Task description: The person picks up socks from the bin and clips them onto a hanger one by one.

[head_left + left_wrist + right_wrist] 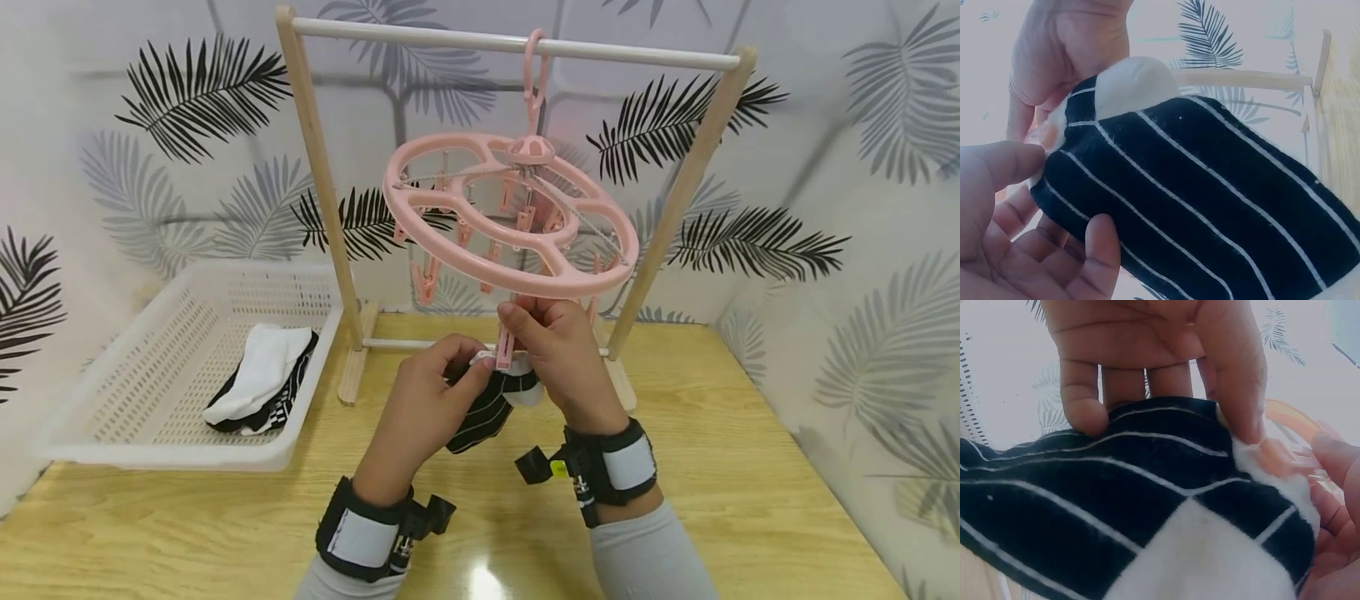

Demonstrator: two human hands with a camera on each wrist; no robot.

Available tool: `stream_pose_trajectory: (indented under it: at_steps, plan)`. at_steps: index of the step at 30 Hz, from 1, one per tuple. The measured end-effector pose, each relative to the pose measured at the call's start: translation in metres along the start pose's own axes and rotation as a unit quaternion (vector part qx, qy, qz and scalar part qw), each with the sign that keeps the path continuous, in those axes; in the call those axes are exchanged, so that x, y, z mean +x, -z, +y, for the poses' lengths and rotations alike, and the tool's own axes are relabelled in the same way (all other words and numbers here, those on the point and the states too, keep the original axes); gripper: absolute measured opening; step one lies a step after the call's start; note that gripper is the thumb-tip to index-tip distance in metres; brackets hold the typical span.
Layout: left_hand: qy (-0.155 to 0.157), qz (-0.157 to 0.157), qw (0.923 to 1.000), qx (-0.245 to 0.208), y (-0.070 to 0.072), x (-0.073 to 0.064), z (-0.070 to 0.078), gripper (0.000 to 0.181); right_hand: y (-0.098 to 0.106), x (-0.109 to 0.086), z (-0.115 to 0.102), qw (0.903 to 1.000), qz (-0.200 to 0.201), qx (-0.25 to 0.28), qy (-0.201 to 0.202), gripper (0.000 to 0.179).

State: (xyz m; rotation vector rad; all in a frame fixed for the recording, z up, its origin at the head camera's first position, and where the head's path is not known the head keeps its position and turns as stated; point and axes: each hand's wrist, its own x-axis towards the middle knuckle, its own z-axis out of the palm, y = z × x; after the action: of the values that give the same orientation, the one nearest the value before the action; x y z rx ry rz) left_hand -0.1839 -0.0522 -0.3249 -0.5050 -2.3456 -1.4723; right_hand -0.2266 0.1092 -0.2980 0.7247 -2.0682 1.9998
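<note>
we work over the table (735, 475), with the rack (321, 167) standing toward its back edge and the basket (168, 456) by its left edge, a small pile of socks (270, 358) inside. from the rack's bar hangs the round hanger (491, 271), tilted toward us, so we'd best avoid tugging it down.

the striped sock (480, 417) is in the air above the middle of the table, under the hanger's front rim, its white cuff (1058, 125) at the clip. we should let its body hang straight below.

our left hand (431, 383) is partly closed, thumb and fingers pinching the cuff, the little finger resting along the fabric. our right hand (568, 350) is curled too, thumb against fingers on the clip (505, 346). we cannot tell whether the clip's mouth has closed on the cloth.

to do this well, we would squeeze the clip's upper end, feed in a good fold of cuff, get our left thumb out of the way, then ease off. too shallow a bite could slip.
</note>
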Motion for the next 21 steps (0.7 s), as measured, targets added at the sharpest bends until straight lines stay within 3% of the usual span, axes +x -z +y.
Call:
stream_pose_trajectory:
  at_steps: [9,14,18,21]
  plan:
    - [0.016,0.011,0.9998,-0.004,-0.0008,0.0008,0.0002,0.018,-0.0007,-0.0006,0.002,0.9996,-0.008,0.021,-0.017,0.022]
    - [0.013,0.054,0.9984,0.012,-0.0004,0.0003,0.0002,0.022,-0.0002,-0.0022,0.0029,0.999,-0.014,0.04,-0.015,0.021]
    - [-0.035,0.107,0.9933,0.024,0.0001,-0.0002,-0.0001,0.02,0.0003,-0.0026,0.0046,0.999,-0.015,0.041,-0.01,0.02]
    - [-0.093,0.151,0.983,0.046,0.0011,-0.002,-0.0003,0.018,-0.0001,-0.0026,0.0057,0.999,-0.016,0.041,-0.011,0.021]
